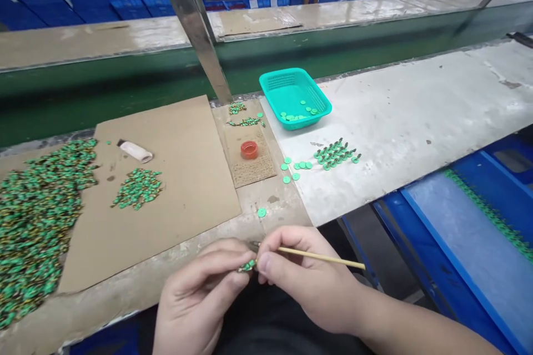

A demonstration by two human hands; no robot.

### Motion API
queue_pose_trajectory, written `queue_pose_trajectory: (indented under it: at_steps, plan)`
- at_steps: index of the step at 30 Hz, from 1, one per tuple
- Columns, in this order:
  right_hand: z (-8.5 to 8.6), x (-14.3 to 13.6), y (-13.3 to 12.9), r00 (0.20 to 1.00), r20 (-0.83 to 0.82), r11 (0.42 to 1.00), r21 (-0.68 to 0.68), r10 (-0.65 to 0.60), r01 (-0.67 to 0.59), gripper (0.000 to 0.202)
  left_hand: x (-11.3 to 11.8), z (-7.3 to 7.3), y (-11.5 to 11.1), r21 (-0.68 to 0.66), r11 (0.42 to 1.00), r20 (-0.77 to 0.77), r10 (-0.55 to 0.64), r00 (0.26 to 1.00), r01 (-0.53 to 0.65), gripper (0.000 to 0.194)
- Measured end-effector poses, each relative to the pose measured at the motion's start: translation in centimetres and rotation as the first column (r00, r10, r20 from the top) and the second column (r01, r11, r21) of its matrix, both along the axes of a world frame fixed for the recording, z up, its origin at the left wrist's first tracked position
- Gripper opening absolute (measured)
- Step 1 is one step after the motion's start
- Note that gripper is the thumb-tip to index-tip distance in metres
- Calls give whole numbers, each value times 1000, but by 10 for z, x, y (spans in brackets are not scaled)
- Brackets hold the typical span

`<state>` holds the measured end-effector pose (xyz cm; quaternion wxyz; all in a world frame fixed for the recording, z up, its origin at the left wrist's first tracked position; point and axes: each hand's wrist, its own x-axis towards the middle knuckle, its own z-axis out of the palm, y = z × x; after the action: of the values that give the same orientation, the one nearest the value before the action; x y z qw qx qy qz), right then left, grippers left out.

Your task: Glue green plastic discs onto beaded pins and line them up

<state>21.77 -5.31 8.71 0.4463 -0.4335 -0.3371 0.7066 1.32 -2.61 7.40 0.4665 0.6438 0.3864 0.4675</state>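
Note:
Just past the table's front edge, my left hand (204, 291) pinches a small green and brown piece (247, 266) between thumb and fingertips. My right hand (297, 272) grips a thin wooden stick (325, 257) that points out to the right, and its fingertips meet the small piece. Beyond the hands, one green disc (261, 212) lies on the table. More green discs (302, 165) lie farther back, beside rows of discs with dark pieces standing on them (336, 153). A red cap (249, 150) sits on a small cardboard piece (266, 169).
A large heap of green and brown pieces (37, 216) covers the left. A small pile (138, 188) and a white tube (135, 151) lie on cardboard (195, 177). A turquoise basket (295, 125) holds discs. A metal post (200, 39) rises behind; blue crates (458, 249) stand at right.

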Motion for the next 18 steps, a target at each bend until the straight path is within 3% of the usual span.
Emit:
queue_pose_trajectory:
  at_steps: [2, 3, 4, 6, 9, 13, 16, 18]
  plan:
    - [-5, 9, -2, 989, 145, 996, 89, -40, 27, 19, -1, -4, 3, 19, 999, -56, 44, 997, -43, 16]
    - [-8, 16, 0, 963, 252, 979, 200, -94, 43, 11, -3, -5, 6, 39, 996, -98, 85, 992, -81, 17]
    - [-12, 24, 3, 915, 365, 941, 335, -170, 41, 11, -5, -6, 11, 65, 990, -144, 134, 980, -125, 18]
    - [-16, 42, 13, 778, 525, 804, 593, -344, -45, 34, -10, -7, 22, 126, 974, -237, 212, 948, -186, 15]
    - [-17, 63, 31, 658, 613, 682, 703, -437, -202, 50, -13, -6, 40, 209, 969, -365, 205, 908, -135, 11]
    - [-10, 64, 48, 671, 566, 635, 751, -479, -181, 29, -6, -3, 55, 248, 968, -444, 137, 886, -26, 12]
    - [-10, 53, 52, 761, 415, 650, 760, -499, 13, 20, -2, -7, 58, 224, 974, -461, 122, 879, -18, 10]
    - [-13, 48, 51, 792, 340, 665, 739, -507, 108, 26, -1, -11, 58, 222, 975, -471, 105, 876, 2, 10]
